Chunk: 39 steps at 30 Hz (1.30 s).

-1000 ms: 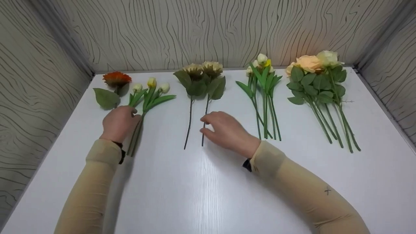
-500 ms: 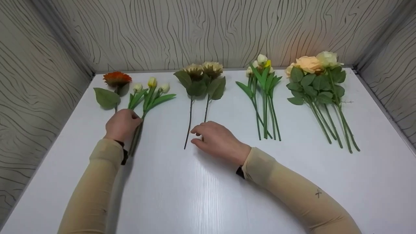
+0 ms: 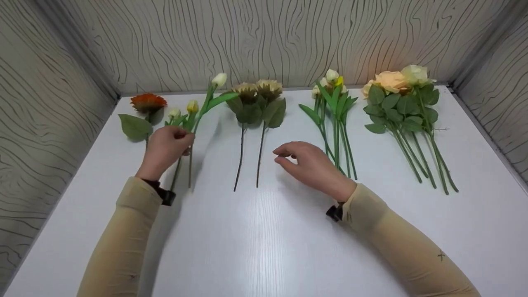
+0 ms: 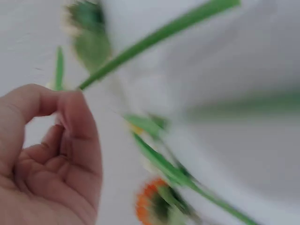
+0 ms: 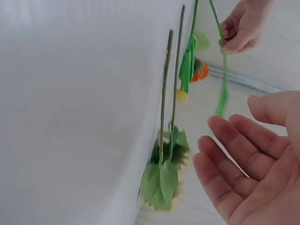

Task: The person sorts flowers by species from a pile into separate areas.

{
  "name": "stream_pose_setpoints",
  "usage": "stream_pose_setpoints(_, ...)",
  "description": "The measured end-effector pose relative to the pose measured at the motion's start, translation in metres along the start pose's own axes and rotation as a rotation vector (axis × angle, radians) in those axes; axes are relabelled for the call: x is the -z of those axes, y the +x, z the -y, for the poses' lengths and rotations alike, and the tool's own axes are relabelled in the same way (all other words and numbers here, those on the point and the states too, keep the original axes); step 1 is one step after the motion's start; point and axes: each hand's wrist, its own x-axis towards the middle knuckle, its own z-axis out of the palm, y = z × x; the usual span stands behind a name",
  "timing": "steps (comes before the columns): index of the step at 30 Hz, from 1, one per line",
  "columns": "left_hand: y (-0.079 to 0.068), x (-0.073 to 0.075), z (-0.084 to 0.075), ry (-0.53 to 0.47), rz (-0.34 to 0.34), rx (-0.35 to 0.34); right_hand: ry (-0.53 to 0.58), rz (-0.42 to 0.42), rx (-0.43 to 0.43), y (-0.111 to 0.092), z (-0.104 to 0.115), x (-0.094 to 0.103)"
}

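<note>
My left hand (image 3: 167, 148) pinches the stem of a white tulip (image 3: 219, 79) between thumb and forefinger, and the flower is raised off the table. In the left wrist view the green tulip stem (image 4: 154, 40) runs up from the fingertips. Below and behind that hand lie a yellow tulip (image 3: 192, 106) and another white tulip (image 3: 174, 113), their stems partly hidden. My right hand (image 3: 311, 167) hovers over the table with relaxed fingers and holds nothing. It is between two cream flowers (image 3: 269, 88) with dark stems and a bunch of tulips (image 3: 337, 107).
An orange flower (image 3: 148, 102) with a broad leaf lies at the far left. Peach and white roses (image 3: 394, 81) lie at the right. The white table (image 3: 231, 239) ends at a patterned back wall (image 3: 247, 41).
My left hand has lifted one white tulip up and to the right, away from the other two. My right hand went left over the dark stems, then back right, clear of them.
</note>
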Motion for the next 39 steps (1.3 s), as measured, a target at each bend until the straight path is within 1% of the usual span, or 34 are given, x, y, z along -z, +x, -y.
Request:
stream_pose_setpoints(2,-0.002,-0.015,-0.023,-0.113,-0.002,-0.076,0.059,-0.028,-0.034,-0.006,-0.003,0.011)
stream_pose_setpoints(4,-0.005,-0.033,-0.047,-0.237,0.0,-0.15,0.134,-0.041,-0.059,-0.011,-0.004,0.019)
stream_pose_setpoints(6,-0.009,-0.052,-0.071,-0.351,0.009,-0.218,0.216,-0.034,-0.078,-0.015,-0.002,0.026)
stream_pose_setpoints(8,-0.012,-0.07,-0.093,-0.451,0.032,-0.279,0.304,-0.014,-0.088,-0.018,0.001,0.031)
stream_pose_setpoints(10,-0.016,-0.086,-0.11,-0.531,0.061,-0.332,0.387,0.009,-0.102,-0.019,0.004,0.034)
stream_pose_setpoints(13,-0.018,-0.105,-0.126,-0.601,0.1,-0.395,0.479,0.019,-0.124,-0.021,0.007,0.038)
stream_pose_setpoints(15,-0.018,-0.115,-0.132,-0.627,0.118,-0.415,0.511,0.016,-0.149,-0.022,0.008,0.039)
stream_pose_setpoints(17,-0.017,-0.122,-0.133,-0.639,0.135,-0.416,0.523,0.013,-0.173,-0.022,0.007,0.039)
stream_pose_setpoints(21,-0.015,-0.13,-0.131,-0.626,0.154,-0.41,0.529,0.02,-0.208,-0.021,0.002,0.037)
stream_pose_setpoints(25,-0.012,-0.131,-0.131,-0.617,0.139,-0.404,0.517,0.03,-0.217,-0.019,-0.002,0.034)
stream_pose_setpoints(28,-0.011,-0.13,-0.132,-0.651,0.097,-0.414,0.501,0.048,-0.216,-0.018,-0.003,0.031)
stream_pose_setpoints(32,-0.01,-0.127,-0.131,-0.698,0.045,-0.445,0.479,0.068,-0.225,-0.018,-0.005,0.028)
stream_pose_setpoints(36,-0.01,-0.127,-0.13,-0.716,0.043,-0.446,0.472,0.077,-0.233,-0.018,-0.005,0.028)
stream_pose_setpoints(39,-0.011,-0.128,-0.13,-0.713,0.057,-0.445,0.492,0.047,-0.225,-0.017,-0.006,0.03)
